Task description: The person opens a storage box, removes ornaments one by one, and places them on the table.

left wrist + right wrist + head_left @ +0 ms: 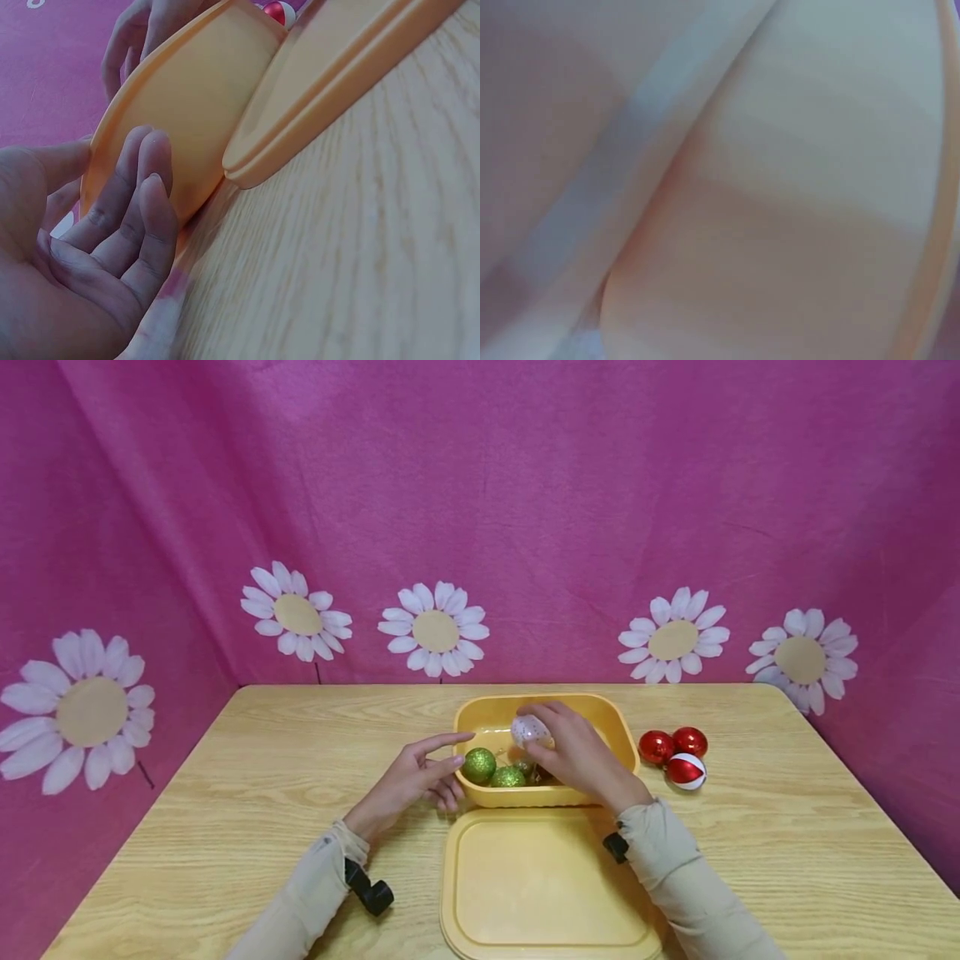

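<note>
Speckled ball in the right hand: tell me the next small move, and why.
Probably lower the speckled ball into the yellow box: the right hand holds it at the box's opening, green balls lie inside, and the lid is off.

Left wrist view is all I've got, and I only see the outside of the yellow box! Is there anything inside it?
Observer: Yes! The head view shows at least two glittery green balls in the yellow box, near its front left corner.
Operator: Cool! I can see a bit of the right hand up top. Is it holding something?
Observer: It is. Its fingers hold a pale speckled ball over the box.
Operator: I spy a little red and white ball too. Is it all alone?
Observer: Nope, two shiny red balls sit right behind it, to the right of the box.
</note>
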A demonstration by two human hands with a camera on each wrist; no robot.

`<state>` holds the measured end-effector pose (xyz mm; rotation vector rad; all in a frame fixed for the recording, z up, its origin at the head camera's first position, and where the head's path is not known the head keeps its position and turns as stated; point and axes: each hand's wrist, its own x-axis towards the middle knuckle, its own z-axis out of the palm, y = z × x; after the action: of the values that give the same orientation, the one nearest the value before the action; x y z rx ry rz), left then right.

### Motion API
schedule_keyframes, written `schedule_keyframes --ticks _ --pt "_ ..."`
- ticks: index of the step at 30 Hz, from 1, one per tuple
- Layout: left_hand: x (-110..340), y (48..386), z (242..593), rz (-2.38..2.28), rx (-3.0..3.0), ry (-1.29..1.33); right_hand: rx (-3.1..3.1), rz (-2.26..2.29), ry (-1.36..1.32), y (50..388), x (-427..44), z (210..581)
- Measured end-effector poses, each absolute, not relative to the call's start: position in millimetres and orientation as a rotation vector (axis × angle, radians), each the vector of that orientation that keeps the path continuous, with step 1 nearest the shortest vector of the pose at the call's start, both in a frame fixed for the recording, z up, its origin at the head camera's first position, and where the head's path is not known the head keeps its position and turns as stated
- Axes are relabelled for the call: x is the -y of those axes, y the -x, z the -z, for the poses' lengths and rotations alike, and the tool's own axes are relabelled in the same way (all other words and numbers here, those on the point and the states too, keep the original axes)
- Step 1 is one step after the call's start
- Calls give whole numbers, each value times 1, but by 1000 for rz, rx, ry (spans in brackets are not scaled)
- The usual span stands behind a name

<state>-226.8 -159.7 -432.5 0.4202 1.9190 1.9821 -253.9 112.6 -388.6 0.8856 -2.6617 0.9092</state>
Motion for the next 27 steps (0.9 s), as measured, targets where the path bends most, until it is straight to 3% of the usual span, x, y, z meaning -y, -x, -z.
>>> schedule_keyframes --ticks 27 --pt "162 226 434 -1987 -1926 -409 2627 -880 -896 228 -145 387"
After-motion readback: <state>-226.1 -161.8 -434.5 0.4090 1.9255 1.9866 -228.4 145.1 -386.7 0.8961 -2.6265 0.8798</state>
